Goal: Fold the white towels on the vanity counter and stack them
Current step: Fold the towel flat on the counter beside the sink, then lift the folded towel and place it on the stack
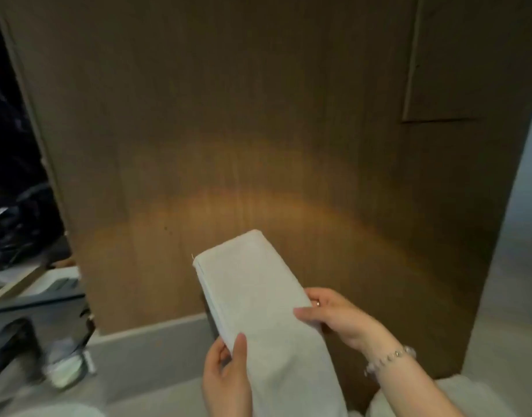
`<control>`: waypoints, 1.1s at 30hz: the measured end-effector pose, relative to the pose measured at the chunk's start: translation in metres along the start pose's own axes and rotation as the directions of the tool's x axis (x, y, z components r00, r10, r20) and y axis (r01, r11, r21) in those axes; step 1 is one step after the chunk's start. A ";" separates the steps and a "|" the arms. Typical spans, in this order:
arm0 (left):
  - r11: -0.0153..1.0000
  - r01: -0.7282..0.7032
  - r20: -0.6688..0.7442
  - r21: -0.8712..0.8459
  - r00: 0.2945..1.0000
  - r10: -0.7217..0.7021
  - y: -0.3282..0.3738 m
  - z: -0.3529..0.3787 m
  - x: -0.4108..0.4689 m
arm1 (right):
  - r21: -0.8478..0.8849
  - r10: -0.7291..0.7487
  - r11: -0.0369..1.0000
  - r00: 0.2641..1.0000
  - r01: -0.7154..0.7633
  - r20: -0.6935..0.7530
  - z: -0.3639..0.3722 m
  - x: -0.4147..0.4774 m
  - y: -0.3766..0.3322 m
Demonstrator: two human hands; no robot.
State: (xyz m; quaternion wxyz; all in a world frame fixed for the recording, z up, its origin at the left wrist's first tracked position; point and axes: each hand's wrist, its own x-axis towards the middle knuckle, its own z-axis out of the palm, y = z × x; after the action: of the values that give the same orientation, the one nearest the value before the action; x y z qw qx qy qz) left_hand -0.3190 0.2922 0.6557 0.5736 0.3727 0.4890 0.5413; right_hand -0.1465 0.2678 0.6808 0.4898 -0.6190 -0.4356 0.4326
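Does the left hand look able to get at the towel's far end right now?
Probably yes: nothing lies over the white towel, but the left hand would have to leave its grip near the bottom, with the right hand holding on.

A long white cloth towel (258, 299), folded into a narrow layered strip, is held up in the air. Its far end is tilted away to the left, and the stacked edges are shown along the left side. It is gripped at mid-length by the left hand (225, 377) and the right hand (337, 320) — the near end is cut off below.

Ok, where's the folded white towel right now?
Head view, lower centre: the towel is held up between left hand and right hand, before the wooden panel.
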 end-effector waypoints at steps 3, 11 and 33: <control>0.990 -0.121 0.200 -0.071 0.971 0.133 0.033 0.053 -0.005 | 0.076 -0.110 0.989 0.971 0.128 -0.211 -0.036 -0.030 -0.024; 0.957 -0.142 0.643 -0.253 0.714 0.276 0.090 0.176 -0.044 | -0.018 -0.290 0.909 0.603 0.416 -0.743 -0.107 -0.109 -0.088; 0.708 -0.334 0.639 -0.622 0.308 0.705 0.137 0.358 -0.328 | -0.170 -0.544 0.537 0.186 0.826 -0.818 -0.302 -0.342 -0.155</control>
State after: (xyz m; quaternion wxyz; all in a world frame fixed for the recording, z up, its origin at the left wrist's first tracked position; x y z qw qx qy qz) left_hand 0.0118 0.0240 0.9255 0.5807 0.6085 -0.1214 0.5270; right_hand 0.0425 -0.1089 0.9146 0.8583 -0.3852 -0.3224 -0.1050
